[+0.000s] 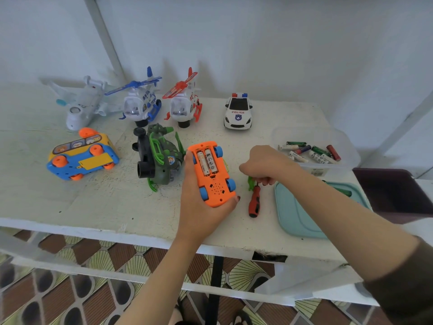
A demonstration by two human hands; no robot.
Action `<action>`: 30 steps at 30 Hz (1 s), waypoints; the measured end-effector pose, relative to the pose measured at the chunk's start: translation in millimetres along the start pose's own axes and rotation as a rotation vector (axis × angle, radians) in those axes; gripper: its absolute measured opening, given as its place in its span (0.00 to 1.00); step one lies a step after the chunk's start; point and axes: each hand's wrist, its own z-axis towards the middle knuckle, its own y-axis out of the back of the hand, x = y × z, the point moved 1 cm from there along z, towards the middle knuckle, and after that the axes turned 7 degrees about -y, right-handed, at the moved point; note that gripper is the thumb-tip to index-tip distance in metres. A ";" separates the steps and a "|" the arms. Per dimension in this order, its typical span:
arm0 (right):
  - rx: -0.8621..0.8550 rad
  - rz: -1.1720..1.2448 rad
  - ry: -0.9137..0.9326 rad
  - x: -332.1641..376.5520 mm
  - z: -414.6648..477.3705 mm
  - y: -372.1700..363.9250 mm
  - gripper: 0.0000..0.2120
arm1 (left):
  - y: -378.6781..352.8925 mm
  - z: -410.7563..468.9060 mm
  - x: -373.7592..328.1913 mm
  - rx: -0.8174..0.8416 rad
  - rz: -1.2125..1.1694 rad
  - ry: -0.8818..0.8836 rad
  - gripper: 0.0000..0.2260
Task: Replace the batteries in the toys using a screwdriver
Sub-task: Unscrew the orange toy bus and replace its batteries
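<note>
The left hand (199, 207) is holding the orange toy car (212, 174) belly up, with fingers wrapping its sides. Its battery slot is lying open with two batteries (207, 161) inside. I think the cover is not on yet. The right hand (267, 164) is curling over the screwdriver (255, 202) on the table (93, 207). I cannot tell if it is gripping. The green helicopter (161, 156) is lying close by. The table's front edge is near, with room at the front left.

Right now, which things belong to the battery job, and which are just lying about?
In the job: orange toy car in the left hand; two batteries in its open bay; screwdriver; tub of loose batteries.
Lying about: police car; blue helicopter; red helicopter; white plane; bus; green helicopter; teal lid.
</note>
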 end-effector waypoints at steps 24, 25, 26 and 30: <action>0.143 0.674 0.340 1.6 -34.1 14.5 0.15 | 4.7 2.9 -0.3 0.078 -0.103 0.041 0.51; 0.151 0.663 0.337 3.9 -35.1 12.0 0.16 | 4.4 2.8 -0.4 0.078 -0.101 0.037 0.51; 0.154 0.651 0.333 6.0 -35.8 10.0 0.16 | 4.2 2.9 -0.8 0.081 -0.101 0.029 0.50; 0.145 0.652 0.287 11.0 -35.7 4.7 0.15 | 3.9 3.2 -2.1 0.082 -0.103 0.021 0.49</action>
